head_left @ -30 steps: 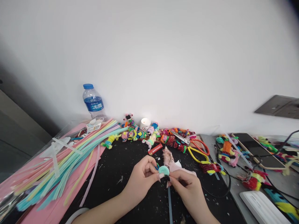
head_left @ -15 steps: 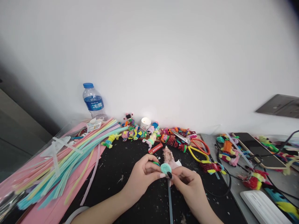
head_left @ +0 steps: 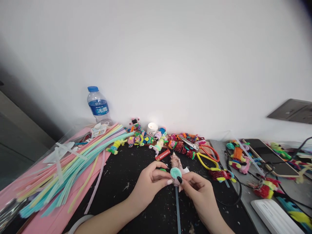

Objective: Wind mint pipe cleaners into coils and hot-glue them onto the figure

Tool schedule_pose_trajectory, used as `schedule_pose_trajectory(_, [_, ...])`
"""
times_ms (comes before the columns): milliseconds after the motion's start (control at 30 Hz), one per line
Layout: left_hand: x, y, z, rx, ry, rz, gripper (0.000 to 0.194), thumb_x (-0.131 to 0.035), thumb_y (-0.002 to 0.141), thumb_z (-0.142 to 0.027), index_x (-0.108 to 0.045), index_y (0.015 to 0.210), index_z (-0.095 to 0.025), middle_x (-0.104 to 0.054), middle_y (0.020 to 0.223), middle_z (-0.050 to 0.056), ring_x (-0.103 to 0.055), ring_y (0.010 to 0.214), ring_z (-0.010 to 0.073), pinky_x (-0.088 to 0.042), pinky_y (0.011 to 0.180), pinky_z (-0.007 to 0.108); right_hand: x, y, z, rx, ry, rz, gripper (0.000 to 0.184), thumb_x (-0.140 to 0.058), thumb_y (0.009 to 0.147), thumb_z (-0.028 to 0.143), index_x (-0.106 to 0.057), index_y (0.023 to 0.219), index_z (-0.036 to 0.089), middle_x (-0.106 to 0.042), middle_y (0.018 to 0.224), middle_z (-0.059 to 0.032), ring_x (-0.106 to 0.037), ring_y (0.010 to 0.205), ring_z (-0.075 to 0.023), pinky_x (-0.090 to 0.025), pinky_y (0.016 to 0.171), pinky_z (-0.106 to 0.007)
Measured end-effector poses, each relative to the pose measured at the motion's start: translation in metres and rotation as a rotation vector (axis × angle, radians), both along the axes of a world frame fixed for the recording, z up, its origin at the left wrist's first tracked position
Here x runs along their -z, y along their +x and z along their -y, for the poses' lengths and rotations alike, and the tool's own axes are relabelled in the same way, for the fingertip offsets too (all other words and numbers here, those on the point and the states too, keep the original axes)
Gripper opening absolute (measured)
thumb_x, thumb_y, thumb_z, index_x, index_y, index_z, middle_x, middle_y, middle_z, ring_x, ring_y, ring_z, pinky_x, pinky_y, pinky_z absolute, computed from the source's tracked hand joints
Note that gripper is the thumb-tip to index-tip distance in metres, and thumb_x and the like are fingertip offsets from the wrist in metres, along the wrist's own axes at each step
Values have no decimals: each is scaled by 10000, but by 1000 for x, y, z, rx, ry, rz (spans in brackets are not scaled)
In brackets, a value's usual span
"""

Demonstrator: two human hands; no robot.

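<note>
– Mint-green fuzzy disc (head_left: 175, 173), logged. Location?

– Held up between both hands, just above the black mat (head_left: 117, 185), near the middle of the work area.

– Left hand (head_left: 148, 180)?

– Thumb and forefinger together, clamped on the left edge of the fuzzy disc. Other fingers curled, close to a small green piece (head_left: 163, 169). Partly hidden; cannot tell if touching.

– Right hand (head_left: 202, 195)?

– Pinched on the lower right edge, black nail (head_left: 179, 179) against the rim. Other fingers bent behind, partly hidden.

– Beyond the hands?

– Brownish-pink fuzzy piece (head_left: 175, 161) directly behind the disc. Red label (head_left: 162, 155) near, to the left. Flat grey strip (head_left: 178, 209) running below, towards the near edge.

– Back row?

– Colourful fuzzy figures (head_left: 138, 139) lined up near the wall, white cup (head_left: 152, 130) among them. Scissors (head_left: 192, 143) to the right, blades apart, red and yellow handles.

– Left side, quick.

– Pastel pipe cleaners (head_left: 80, 165) spread over pink sheets (head_left: 58, 217). Water bottle (head_left: 99, 108) upright behind, blue cap.

– Right side?

– Phone (head_left: 268, 156) lying flat, more figures around it. Black cable (head_left: 240, 193) looped near the mat. White ribbed device (head_left: 273, 213) closer in.
</note>
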State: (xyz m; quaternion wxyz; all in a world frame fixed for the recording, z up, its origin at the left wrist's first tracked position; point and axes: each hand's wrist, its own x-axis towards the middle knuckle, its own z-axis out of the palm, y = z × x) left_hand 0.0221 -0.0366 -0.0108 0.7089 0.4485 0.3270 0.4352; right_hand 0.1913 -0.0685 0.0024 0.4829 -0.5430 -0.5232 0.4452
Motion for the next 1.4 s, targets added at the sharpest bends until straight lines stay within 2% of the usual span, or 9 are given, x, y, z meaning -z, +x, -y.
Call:
schedule_pose_trajectory(700, [-1,-1,-1,-10,49,-90,263,-673,708,-155,-516,918,-174,-732,863,65,-665,840,193,-479,791,305,3,1,-2,-11,-34,-47,191,-666,754,319,-659,663,151,-610,545,2,-419,460,-81,-280,431,-197])
schedule_pose_trajectory(900, [-1,-2,-4,-73,59,-120,295,-689,687,-163,-513,923,-173,-711,891,74,-654,879,214,-476,802,331,1,2,-2,9,-37,-85,203,-666,755,327,-650,654,152,-608,545,-1,-410,456,-82,-274,430,-201])
schedule_pose_trajectory(1167, [-2,-3,-6,-95,74,-143,285,-673,695,-146,-513,929,-176,-700,862,58,-643,846,191,-482,757,301,0,1,-2,18,-38,-99,200,-677,747,319,-650,646,148,-612,546,-6,-398,450,-75,-267,427,-197])
schedule_pose_trajectory(1400, [0,-4,-6,-107,126,-209,229,-663,702,-163,-591,920,-160,-692,840,61,-634,818,197,-495,745,303,0,2,-1,20,-39,-81,210,-672,744,337,-648,637,158,-597,532,8,-389,444,-77,-261,425,-197])
